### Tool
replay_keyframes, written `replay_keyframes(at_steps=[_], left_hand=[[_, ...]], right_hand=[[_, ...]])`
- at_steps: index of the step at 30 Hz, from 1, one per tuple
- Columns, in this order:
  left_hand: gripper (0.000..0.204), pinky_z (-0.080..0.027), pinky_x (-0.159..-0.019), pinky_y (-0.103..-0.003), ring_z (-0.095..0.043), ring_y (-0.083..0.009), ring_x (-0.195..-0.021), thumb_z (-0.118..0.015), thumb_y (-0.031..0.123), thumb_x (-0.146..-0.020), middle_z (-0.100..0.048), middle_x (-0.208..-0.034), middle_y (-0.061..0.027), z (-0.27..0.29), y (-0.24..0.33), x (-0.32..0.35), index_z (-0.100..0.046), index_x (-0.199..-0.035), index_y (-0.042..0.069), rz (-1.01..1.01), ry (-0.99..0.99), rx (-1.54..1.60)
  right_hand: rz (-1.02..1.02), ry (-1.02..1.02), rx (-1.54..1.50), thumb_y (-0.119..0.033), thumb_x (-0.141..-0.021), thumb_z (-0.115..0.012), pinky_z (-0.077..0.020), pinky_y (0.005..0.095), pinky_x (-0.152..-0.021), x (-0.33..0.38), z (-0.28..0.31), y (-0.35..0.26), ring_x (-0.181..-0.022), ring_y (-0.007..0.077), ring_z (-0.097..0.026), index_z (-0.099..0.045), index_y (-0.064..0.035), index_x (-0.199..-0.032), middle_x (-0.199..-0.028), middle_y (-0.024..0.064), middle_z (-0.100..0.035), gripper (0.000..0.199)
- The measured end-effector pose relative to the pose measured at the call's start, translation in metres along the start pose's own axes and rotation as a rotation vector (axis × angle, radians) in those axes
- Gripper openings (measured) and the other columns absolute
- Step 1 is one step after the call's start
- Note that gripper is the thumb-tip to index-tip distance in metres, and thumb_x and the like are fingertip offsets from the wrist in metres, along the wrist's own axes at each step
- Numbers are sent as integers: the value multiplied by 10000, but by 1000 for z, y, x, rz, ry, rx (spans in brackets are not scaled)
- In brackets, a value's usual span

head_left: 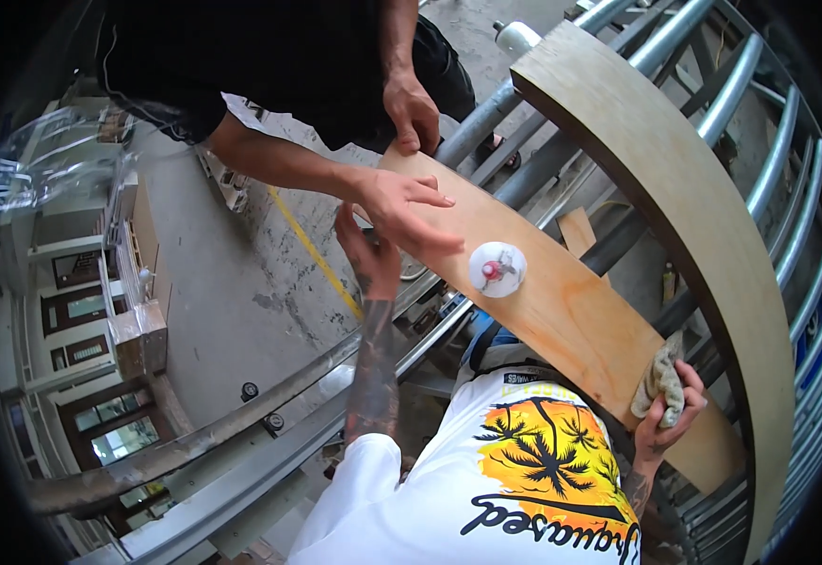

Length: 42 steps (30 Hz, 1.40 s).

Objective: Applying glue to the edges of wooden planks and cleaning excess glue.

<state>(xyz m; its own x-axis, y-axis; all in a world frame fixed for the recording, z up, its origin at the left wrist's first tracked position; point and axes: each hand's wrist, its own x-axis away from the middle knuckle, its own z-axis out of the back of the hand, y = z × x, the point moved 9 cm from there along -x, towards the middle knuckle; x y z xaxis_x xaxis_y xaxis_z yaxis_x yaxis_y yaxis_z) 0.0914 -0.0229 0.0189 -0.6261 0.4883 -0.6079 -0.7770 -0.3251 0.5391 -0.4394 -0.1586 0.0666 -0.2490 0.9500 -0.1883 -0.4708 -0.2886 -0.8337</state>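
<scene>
the plywood board (561, 301) is a long, narrow, light-brown panel with visible grain and a gently curved outline. it lies flat and diagonal, its upper end toward the top centre and its lower end at lower right, resting across grey metal tubes. a white round disc (497, 269) with a small red centre sits on its face near mid-length. a crumpled beige rag (658, 379) is pressed against the board's lower end, just above its near edge, bunched into loose folds.
</scene>
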Motion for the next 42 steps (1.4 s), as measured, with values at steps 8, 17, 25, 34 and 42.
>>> replay_keyframes(at_steps=[8,17,25,34,42], left_hand=[[496,-355,-1139,-351,-460,-232,-1352,-487,250,-1054,-486,-1473,-126,-63,-50,-65,-405,-1506,63,288,-596,314],[338,-516,-793,-279,-617,-98,-899,-524,329,-1071,-695,-1006,-28,-124,-49,-101,-682,-1142,39,549,-930,464],[242,-479,-650,-262,-561,-71,-732,-587,236,-1035,-653,-821,12,-127,-41,-120,-681,-991,17,479,-1025,412],[189,-553,-821,-302,-646,-125,-903,-610,139,-1011,-706,-979,-49,-143,-36,-120,-686,-1091,-15,430,-1279,495],[277,-545,-836,-319,-647,-155,-950,-624,262,-1016,-685,-1043,-42,-159,-62,-111,-667,-1180,44,387,-1414,592]], right_hand=[[2,8,30,-224,-937,-562,-402,447,-1039,3,5,1,-1158,319,-568,-442,-25,-1079,-1269,213,-586,273],[-21,23,14,-211,-919,-558,-418,430,-1007,0,7,1,-1119,307,-576,-450,-24,-1073,-1245,214,-594,265],[-38,48,37,-207,-898,-560,-424,422,-989,-2,8,1,-1103,306,-576,-456,-22,-1056,-1206,203,-600,265],[-76,63,35,-177,-874,-569,-419,420,-995,0,9,-1,-1079,300,-572,-459,-22,-1026,-1178,197,-602,244],[-77,75,39,-145,-864,-562,-417,418,-1006,-2,8,-1,-1081,302,-570,-449,-22,-1024,-1173,198,-602,231]])
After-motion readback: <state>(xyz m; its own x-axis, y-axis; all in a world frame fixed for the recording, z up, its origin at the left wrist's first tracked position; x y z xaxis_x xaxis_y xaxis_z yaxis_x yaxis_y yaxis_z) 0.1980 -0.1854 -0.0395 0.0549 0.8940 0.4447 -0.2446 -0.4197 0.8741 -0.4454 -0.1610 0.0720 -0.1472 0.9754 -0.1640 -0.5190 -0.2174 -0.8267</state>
